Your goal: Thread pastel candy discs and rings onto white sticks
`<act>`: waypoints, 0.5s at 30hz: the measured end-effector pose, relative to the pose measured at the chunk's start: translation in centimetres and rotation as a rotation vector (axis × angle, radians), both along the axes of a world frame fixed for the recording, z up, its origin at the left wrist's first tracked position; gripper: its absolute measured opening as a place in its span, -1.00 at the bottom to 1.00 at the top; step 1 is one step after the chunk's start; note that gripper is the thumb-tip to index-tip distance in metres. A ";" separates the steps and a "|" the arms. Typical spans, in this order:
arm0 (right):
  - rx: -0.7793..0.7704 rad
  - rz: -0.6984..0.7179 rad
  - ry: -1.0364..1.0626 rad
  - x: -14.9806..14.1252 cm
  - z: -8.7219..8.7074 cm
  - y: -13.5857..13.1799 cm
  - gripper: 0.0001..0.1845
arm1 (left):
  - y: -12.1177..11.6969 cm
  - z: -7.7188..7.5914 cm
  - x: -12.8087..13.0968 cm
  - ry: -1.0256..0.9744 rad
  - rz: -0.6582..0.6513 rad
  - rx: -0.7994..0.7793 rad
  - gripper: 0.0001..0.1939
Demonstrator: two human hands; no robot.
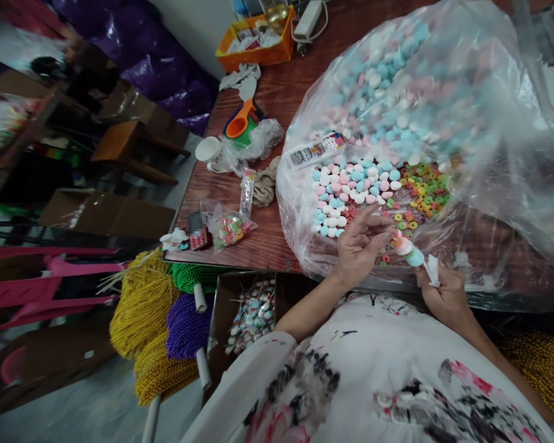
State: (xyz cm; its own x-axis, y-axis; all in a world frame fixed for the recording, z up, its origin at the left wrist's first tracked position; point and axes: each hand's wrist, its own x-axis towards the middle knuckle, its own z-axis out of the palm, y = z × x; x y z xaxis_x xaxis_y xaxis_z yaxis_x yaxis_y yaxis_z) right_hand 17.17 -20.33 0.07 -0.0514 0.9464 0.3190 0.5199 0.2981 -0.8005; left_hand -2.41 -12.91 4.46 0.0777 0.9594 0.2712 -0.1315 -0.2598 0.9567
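Pastel candy stick [407, 250], in head view, is between both hands, near the table's [277, 246] front edge. L hand [361, 244] has fingers bent at its tip; if they pinch, I cannot tell. R hand [444, 294] grips its white-wrapped end. Clear plastic bag [293, 215] w/ loose sweets [337, 191] and coloured rings [427, 187] takes much space; its upper pt. is blurred.

- Left hand [357, 246]: fingers at the candy stack's [409, 250] far end
- Right hand [444, 290]: holds white wrap [433, 271] at its near end
- Clear bag [300, 231], pastel candies [346, 183], small rings [427, 187]: on the table [272, 246]
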 end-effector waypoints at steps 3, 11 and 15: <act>0.048 -0.007 0.019 -0.1 -0.2 0.0 -0.83 | 0.6 0.2 0.3 -0.204 -0.078 -0.215 -0.30; 0.088 0.011 -0.041 -0.2 -0.2 0.2 -0.84 | 1.0 1.2 0.5 -0.499 -0.212 -0.644 -0.08; 0.116 -0.026 -0.044 -0.3 -0.2 0.3 -0.84 | 0.8 1.4 0.8 -0.570 -0.172 -0.683 -0.11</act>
State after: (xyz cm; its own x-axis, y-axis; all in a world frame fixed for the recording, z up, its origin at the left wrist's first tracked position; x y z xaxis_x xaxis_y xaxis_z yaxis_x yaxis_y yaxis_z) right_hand 16.83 -20.02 -0.17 -0.0440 0.9043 0.4246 0.5622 0.3737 -0.7377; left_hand -1.62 -12.09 5.88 0.2632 0.9130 -0.3116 -0.6172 0.4076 0.6730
